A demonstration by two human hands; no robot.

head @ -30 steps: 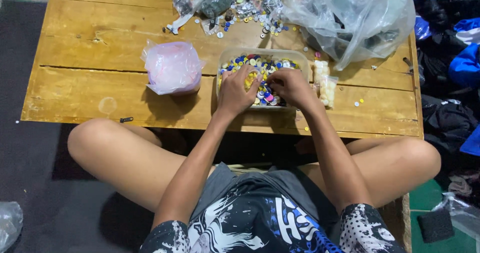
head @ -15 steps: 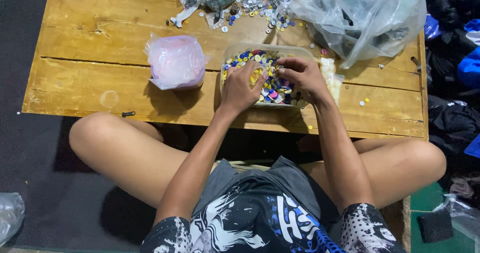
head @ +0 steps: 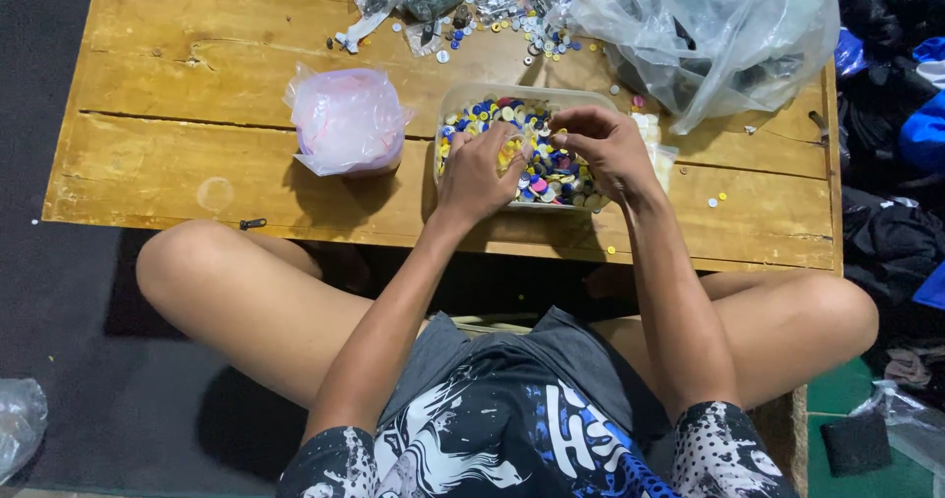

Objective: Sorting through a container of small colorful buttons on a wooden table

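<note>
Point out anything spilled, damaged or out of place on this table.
Small buttons lie scattered loose on the wooden table, mostly in a scattered pile by the clear plastic bag, with a few strays right of the clear tub both hands dig in. A crack runs along the tabletop.

Seated cross-legged, knees spread wide to left and right, bare. Both forearms reaching far, converging toward centre. Left hand (head: pixel 479 171) palm down, fingers curled and bunched fwd, thumb tucked toward right. Right hand (head: pixel 602 147) palm down too, wrist bent slightly left, fingers (head: pixel 569 122) curled inward w/ tips pinched close together. Hands just beside each other, fingertips nearly meeting. Whether anything pinched: can't tell.
</note>
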